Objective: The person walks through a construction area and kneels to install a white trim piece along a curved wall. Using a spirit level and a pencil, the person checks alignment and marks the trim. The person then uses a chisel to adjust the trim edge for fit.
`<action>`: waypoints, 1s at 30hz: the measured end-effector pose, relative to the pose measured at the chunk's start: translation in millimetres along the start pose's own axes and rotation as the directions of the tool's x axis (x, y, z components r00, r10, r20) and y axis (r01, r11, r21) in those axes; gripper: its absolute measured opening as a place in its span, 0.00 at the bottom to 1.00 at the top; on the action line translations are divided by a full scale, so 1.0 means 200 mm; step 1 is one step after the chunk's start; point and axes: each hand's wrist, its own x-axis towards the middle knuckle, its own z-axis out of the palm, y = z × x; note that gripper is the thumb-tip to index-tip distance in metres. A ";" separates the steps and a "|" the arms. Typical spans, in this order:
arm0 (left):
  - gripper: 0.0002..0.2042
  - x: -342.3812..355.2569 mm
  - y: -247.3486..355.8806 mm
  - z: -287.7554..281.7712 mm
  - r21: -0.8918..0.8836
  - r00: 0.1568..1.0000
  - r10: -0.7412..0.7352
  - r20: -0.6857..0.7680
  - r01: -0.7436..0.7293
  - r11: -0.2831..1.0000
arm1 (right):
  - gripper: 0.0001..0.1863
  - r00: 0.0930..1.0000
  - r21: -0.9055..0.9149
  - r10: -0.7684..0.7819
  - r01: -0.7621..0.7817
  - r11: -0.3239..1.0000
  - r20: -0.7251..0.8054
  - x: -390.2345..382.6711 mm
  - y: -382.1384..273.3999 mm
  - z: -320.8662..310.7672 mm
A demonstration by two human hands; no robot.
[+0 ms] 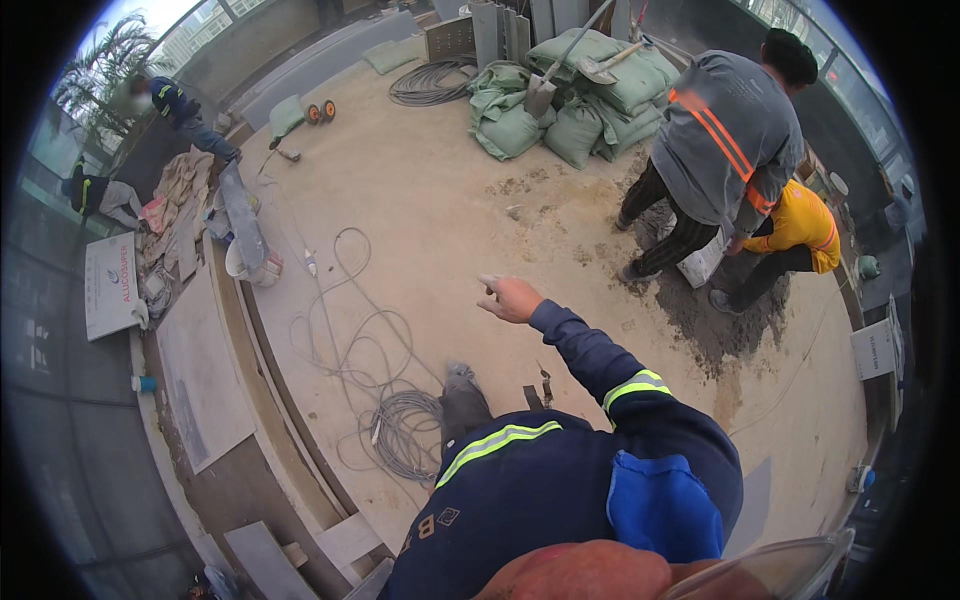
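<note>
My right hand (512,300) reaches forward over the sandy floor (440,260), its index finger extended and the others loosely bent apart, holding nothing. Its dark sleeve has a reflective band. My left hand is not visible. My shoe (462,378) stands beside a loose coil of grey cable (405,425), from which thin loops spread across the floor with a white connector (311,263) among them.
Two co-workers (735,140) (800,235) bend over a bag (700,262) on dark spilled material at right. Two more workers (185,115) (90,195) are at left by buckets (255,268) and boards (195,360). Green sacks (575,135) with shovels and cable (425,85) lie at the back.
</note>
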 end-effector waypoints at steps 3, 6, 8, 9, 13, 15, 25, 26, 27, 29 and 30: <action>0.19 0.46 0.14 -0.20 0.022 0.998 -0.060 0.020 0.060 0.998 | 0.27 0.994 -0.128 -0.087 0.095 0.987 0.067 0.66 0.00 0.08; 0.19 0.99 0.39 -0.56 0.077 0.997 -0.072 0.027 0.070 0.995 | 0.30 0.936 -0.213 0.068 0.007 0.977 0.345 1.12 0.12 0.17; 0.20 1.37 0.63 -0.88 0.114 0.998 -0.066 0.002 0.065 0.991 | 0.34 0.890 -0.234 0.129 -0.026 0.972 0.437 1.34 0.24 0.16; 0.20 1.60 0.77 -1.08 0.114 0.997 -0.064 -0.038 0.068 0.991 | 0.35 0.887 -0.189 0.148 -0.070 0.979 0.438 1.45 0.30 0.09; 0.19 2.52 1.33 -2.05 -0.057 0.943 0.032 -0.332 -0.053 0.997 | 0.37 0.954 0.061 0.215 -0.233 0.971 0.210 2.09 0.30 -0.27; 0.20 2.95 1.73 -2.49 -0.072 0.913 0.123 -0.389 -0.163 0.984 | 0.37 0.937 0.100 0.347 -0.348 0.932 0.028 2.40 0.43 -0.37; 0.20 4.41 3.06 -3.15 -0.363 0.935 0.029 -0.353 -0.166 0.917 | 0.29 0.950 -0.154 0.082 -0.037 0.987 0.301 4.57 0.85 -0.68; 0.23 4.44 3.16 -3.12 -0.297 0.973 0.015 -0.231 -0.085 0.951 | 0.28 0.954 -0.172 0.058 -0.007 0.985 0.295 4.81 0.82 -0.78; 0.24 4.48 3.06 -3.17 -0.216 0.976 0.011 -0.217 -0.059 0.975 | 0.28 0.955 -0.156 -0.030 0.079 0.985 0.295 5.10 0.70 -0.87; 0.26 4.56 3.11 -3.19 -0.064 0.980 0.024 -0.200 -0.037 0.997 | 0.27 0.944 -0.164 -0.133 0.189 0.968 0.303 5.55 0.61 -1.05; 0.25 4.59 3.22 -3.20 -0.095 0.989 -0.044 -0.138 0.031 0.995 | 0.27 0.938 -0.184 -0.152 0.216 0.959 0.311 5.76 0.62 -1.13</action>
